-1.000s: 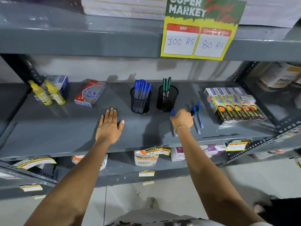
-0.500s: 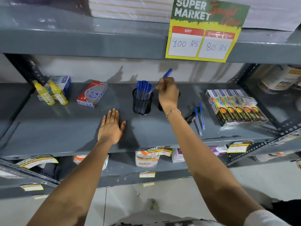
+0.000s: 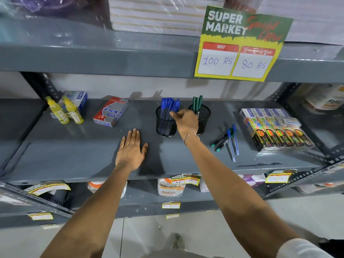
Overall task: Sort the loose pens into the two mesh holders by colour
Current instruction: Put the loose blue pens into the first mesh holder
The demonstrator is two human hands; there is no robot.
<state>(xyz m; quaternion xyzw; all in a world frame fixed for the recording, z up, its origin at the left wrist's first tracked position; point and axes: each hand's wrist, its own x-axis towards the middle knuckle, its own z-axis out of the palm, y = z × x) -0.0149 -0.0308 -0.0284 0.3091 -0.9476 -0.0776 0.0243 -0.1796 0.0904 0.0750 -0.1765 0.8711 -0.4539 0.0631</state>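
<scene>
Grey metal shelf (image 3: pixel 78 155), two black mesh holders, left holder (image 3: pixel 164 125) full of blue pens (image 3: pixel 168 107), right holder (image 3: pixel 204 116) with green pens (image 3: pixel 197 103), loose blue and green-tipped pens (image 3: pixel 227 140) (dark barrels), yellow bottles (image 3: pixel 64 112), red-and-grey box (image 3: pixel 110 114), yellow-green price sign (image 3: pixel 240 43)

- Left arm: bare, extended forward and up from the lower left of the view.
- Left hand (image 3: pixel 131 151): palm down, flat, fingers (image 3: pixel 134 135) straight and close together, thumb spread to the right; holds nothing.
- Right arm: bare to a white sleeve at the lower right, stretched forward and inward.
- Right wrist: wears a thin beaded bracelet (image 3: pixel 190 136).
- Right hand (image 3: pixel 186 121): raised, back toward the camera, fingers loosely curled and pointing left; whether anything is pinched cannot be told.
</scene>
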